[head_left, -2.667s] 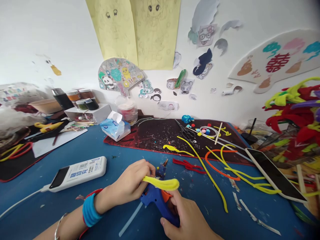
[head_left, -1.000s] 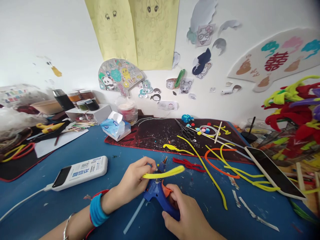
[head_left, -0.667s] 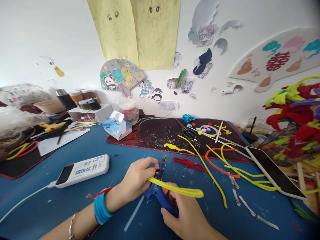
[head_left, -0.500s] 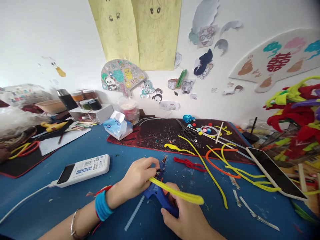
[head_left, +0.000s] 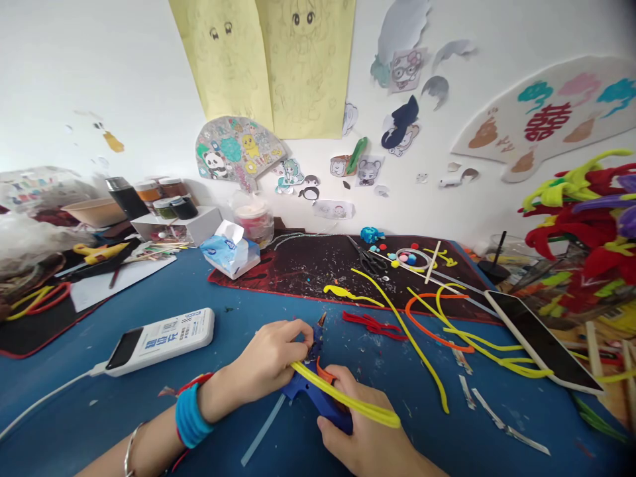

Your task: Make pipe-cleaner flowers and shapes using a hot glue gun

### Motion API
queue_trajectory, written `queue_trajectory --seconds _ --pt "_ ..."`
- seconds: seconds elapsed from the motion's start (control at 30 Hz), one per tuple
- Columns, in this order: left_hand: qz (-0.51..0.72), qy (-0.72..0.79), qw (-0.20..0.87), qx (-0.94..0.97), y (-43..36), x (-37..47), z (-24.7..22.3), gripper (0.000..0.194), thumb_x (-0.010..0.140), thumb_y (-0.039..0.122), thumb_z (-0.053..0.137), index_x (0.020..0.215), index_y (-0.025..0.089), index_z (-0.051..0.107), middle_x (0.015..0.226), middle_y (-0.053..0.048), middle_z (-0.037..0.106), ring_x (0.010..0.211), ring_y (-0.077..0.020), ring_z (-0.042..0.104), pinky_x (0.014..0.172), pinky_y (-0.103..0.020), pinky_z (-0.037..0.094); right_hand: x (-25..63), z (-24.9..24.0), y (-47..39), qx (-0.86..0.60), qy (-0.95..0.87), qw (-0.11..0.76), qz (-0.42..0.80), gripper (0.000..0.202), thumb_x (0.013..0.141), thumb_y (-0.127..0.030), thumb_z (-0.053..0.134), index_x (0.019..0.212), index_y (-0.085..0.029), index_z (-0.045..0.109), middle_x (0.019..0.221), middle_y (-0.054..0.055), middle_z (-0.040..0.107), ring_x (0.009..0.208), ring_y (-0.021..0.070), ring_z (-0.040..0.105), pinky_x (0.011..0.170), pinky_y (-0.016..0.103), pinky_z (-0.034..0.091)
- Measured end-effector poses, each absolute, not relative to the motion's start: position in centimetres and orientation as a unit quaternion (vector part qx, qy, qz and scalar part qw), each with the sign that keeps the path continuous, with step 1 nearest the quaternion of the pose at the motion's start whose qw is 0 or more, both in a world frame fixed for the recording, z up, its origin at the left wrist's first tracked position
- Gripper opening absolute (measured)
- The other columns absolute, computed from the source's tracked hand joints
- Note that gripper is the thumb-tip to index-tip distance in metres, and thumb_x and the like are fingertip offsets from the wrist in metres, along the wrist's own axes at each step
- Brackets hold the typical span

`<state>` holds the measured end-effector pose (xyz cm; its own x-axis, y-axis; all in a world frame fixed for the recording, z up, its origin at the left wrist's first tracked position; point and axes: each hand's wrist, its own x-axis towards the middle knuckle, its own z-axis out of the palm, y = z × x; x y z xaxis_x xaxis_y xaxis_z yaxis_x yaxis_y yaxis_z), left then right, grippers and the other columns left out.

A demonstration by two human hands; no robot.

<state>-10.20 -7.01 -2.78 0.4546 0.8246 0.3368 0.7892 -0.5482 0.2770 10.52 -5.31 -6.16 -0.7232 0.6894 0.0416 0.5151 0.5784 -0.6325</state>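
A bent yellow pipe cleaner (head_left: 348, 396) is pinched in my left hand (head_left: 272, 358), its looped end reaching right across my other hand. My right hand (head_left: 365, 421) is wrapped round the handle of a blue hot glue gun (head_left: 314, 391) with an orange trigger. The gun's tip points away from me, close to my left fingertips. A clear glue stick (head_left: 263, 430) sticks out of its rear. Just beyond lies a red pipe cleaner bundle (head_left: 373, 324). What my left fingertips touch at the nozzle is partly hidden.
Loose yellow pipe cleaners (head_left: 417, 344), an orange one (head_left: 408, 310) and a phone-like tablet (head_left: 541, 341) lie right. A white power bank (head_left: 161, 339) with a cable is left. Scissors (head_left: 370, 260) and pompoms rest on the dark mat (head_left: 298, 265), near a tissue pack (head_left: 231, 255).
The whole view has shifted slightly. The looped end of the yellow pipe cleaner has dropped a little, and more of the orange trigger shows.
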Motion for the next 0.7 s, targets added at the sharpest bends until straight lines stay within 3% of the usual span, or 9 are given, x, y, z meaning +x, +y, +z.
queue_trajectory --seconds 0.7 --pt "0.192 0.473 0.067 0.858 -7.5 -10.3 -2.36 0.023 0.062 -0.003 0.041 0.064 0.017 0.051 0.093 -0.004 0.057 0.072 -0.0135 0.056 0.063 -0.023 0.04 10.4 -5.73 -5.17 -0.359 -0.864 0.114 0.335 0.043 0.067 -0.021 0.051 0.108 -0.019 0.042 0.073 -0.002 0.061 0.064 0.0152 0.057 0.056 0.024 0.033"
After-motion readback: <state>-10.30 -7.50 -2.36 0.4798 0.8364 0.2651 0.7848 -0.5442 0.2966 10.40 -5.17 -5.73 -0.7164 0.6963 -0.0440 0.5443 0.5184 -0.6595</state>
